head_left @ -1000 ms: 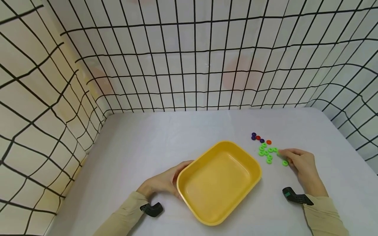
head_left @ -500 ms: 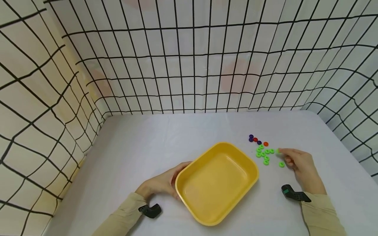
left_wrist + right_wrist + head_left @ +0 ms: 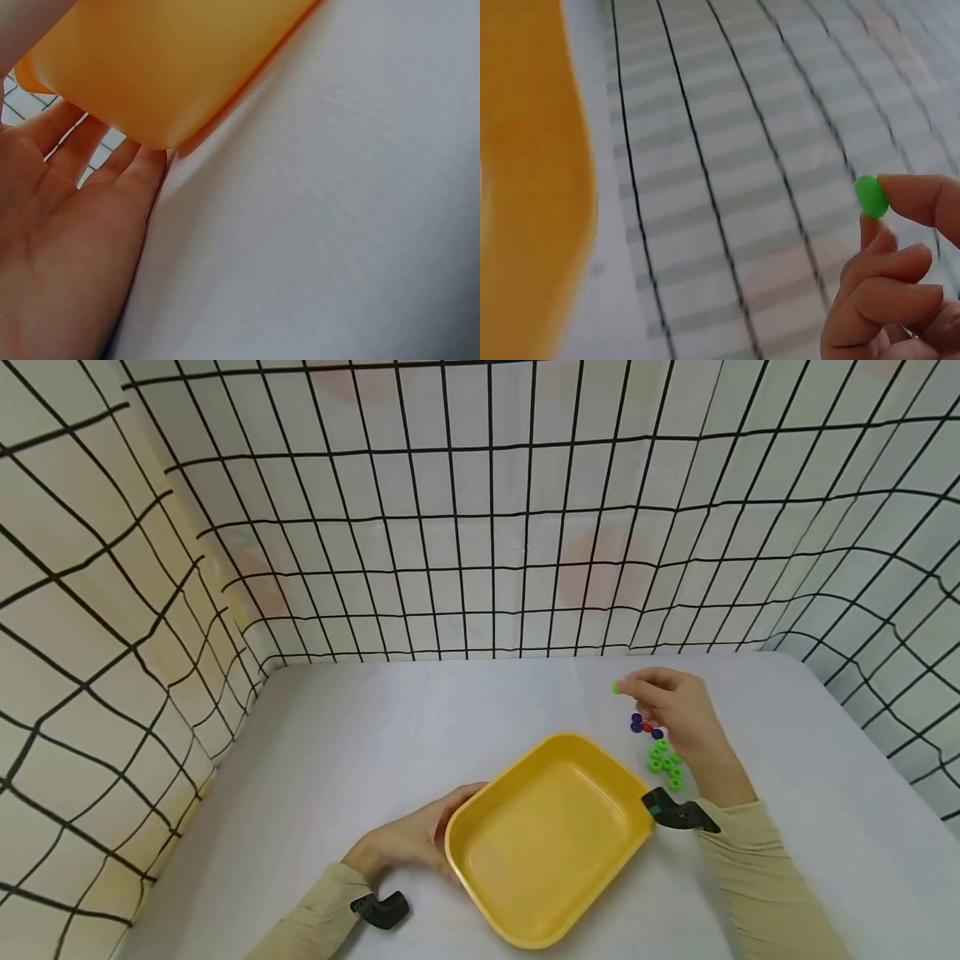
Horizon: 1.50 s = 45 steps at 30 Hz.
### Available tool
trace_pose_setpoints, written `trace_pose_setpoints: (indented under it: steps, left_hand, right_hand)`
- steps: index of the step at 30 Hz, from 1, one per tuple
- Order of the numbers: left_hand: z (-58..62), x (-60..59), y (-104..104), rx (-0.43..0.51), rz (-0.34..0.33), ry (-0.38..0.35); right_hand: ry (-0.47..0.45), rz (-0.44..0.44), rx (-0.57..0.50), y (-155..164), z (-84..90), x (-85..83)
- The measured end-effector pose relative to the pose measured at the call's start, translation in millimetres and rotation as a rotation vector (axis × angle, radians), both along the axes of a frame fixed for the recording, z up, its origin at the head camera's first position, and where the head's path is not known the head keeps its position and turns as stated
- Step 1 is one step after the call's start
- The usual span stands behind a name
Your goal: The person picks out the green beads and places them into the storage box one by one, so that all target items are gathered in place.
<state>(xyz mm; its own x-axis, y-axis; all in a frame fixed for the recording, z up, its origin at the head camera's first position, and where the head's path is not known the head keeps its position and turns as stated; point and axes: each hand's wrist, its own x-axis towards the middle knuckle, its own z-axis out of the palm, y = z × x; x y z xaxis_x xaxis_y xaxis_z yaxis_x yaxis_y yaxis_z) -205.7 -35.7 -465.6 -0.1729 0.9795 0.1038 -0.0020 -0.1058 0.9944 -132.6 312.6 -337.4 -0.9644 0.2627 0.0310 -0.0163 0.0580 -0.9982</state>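
Head view, right hand: the right hand (image 3: 670, 710) is raised above the worktop (image 3: 360, 760), pinching a green ring (image 3: 617, 687) at its fingertips, the other fingers curled.
Head view, ring's place: the ring is held in the air, beyond the far right corner of the yellow tray (image 3: 547, 835) and apart from it.
Head view, loose pieces: a cluster of green rings (image 3: 663, 764) lies on the worktop just right of the tray, partly behind the right wrist; purple and red rings (image 3: 643, 725) sit just beyond them, under the hand.
Head view, left hand: the left hand (image 3: 416, 839) rests against the tray's left edge, fingers laid straight along the rim.
Head view, surroundings: a white wall with a black grid (image 3: 480, 527) closes in the worktop on three sides; beige sleeves (image 3: 750, 877) cover both forearms.
Left wrist view: the left hand (image 3: 67, 247) lies palm open, fingers (image 3: 142, 169) straight and touching the underside edge of the yellow tray (image 3: 165, 60), which sits on the pale worktop (image 3: 337, 225).
Right wrist view: the green ring (image 3: 871, 196) is nipped between the right hand's thumb and forefinger, seen edge-on; the remaining fingers (image 3: 885, 300) are curled below it. The yellow tray (image 3: 525, 187) shows blurred at the left, the grid wall behind.
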Motion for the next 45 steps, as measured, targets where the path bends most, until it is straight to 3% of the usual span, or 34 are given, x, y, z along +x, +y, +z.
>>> trace_pose_setpoints:
  steps: [4, 7, 9, 13, 17, 19, 24, 28, 37, 45]
  left_hand:
    - [-0.2, -1.0, -1, 0.001, 0.007, 0.009]
    - [-0.2, -1.1, -1, -0.015, 0.01, 0.038]
    - [0.6, -0.9, -2, -0.042, 0.015, 0.054]
    - [0.5, -1.2, -5, -0.096, 0.034, 0.085]
    - [-0.5, -0.5, -8, -0.116, 0.056, 0.109]
    - [-1.4, 0.2, -9, -0.11, 0.064, 0.113]
    - [-2.1, 0.8, -10, -0.122, 0.05, 0.14]
    - [-2.0, -0.7, -8, -0.125, 0.05, 0.153]
    - [-0.8, -2.1, -3, -0.117, 0.035, 0.137]
    - [-0.7, -1.7, -5, -0.105, 0.032, 0.086]
  right_hand:
    - [0.01, 0.247, 0.304, -68, 10.6, -18.7]
    - [0.035, 0.522, 0.588, -114, 8.1, -23.7]
    - [0.077, 0.704, 0.714, -137, 2.8, -25.3]
    - [0.069, 0.946, 0.822, -164, -9.4, -24.3]
    - [0.028, 1.066, 0.932, -175, -20.9, -20.1]
    - [0.053, 1.122, 0.984, -179, -26.2, -18.7]
    - [0.042, 1.211, 1.033, -182, -37.9, -17.2]
    - [-0.044, 1.208, 1.038, -182, -43.9, -17.9]
    - [-0.128, 1.208, 1.023, -181, -46.6, -16.0]
    - [-0.091, 1.197, 1.029, -185, -47.0, -16.5]
